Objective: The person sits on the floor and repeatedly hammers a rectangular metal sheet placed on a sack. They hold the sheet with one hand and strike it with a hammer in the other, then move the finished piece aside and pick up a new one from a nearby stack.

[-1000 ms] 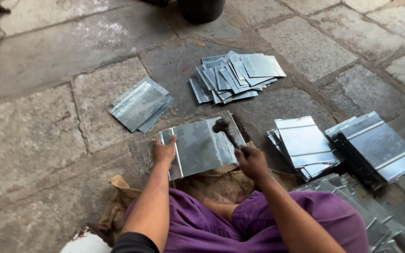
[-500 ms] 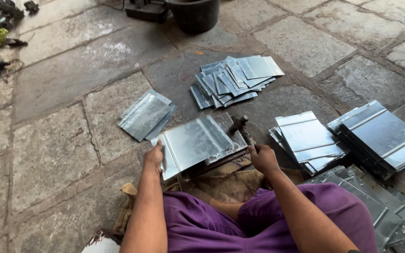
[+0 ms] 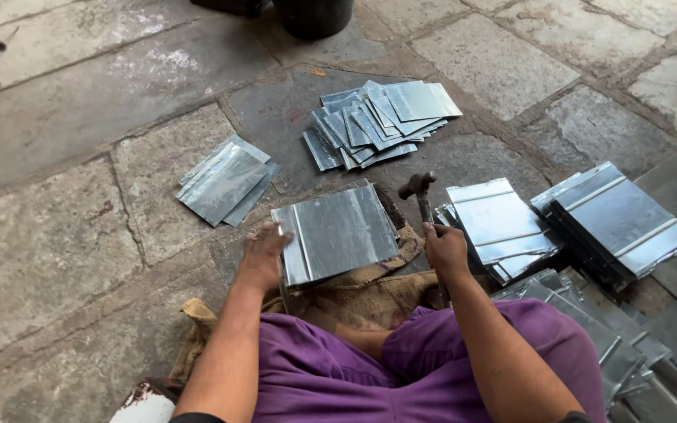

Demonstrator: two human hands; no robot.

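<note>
A shiny metal sheet (image 3: 337, 232) with a raised fold near its left edge lies flat in front of me on a burlap sack (image 3: 370, 286). My left hand (image 3: 262, 252) presses on the sheet's left edge. My right hand (image 3: 446, 249) grips the handle of a hammer (image 3: 419, 190), whose dark head is raised just right of the sheet, above the stone floor.
Piles of metal sheets surround me: a fanned heap (image 3: 379, 121) ahead, a small stack (image 3: 225, 179) at the left, ribbed stacks (image 3: 500, 223) (image 3: 619, 218) at the right, more by my right knee (image 3: 589, 333). A dark bucket (image 3: 313, 16) stands at the top. Purple cloth covers my legs.
The hammer head has lifted off the sheet's right edge and moved right. The sheet now lies flatter and squarer under my left hand.
</note>
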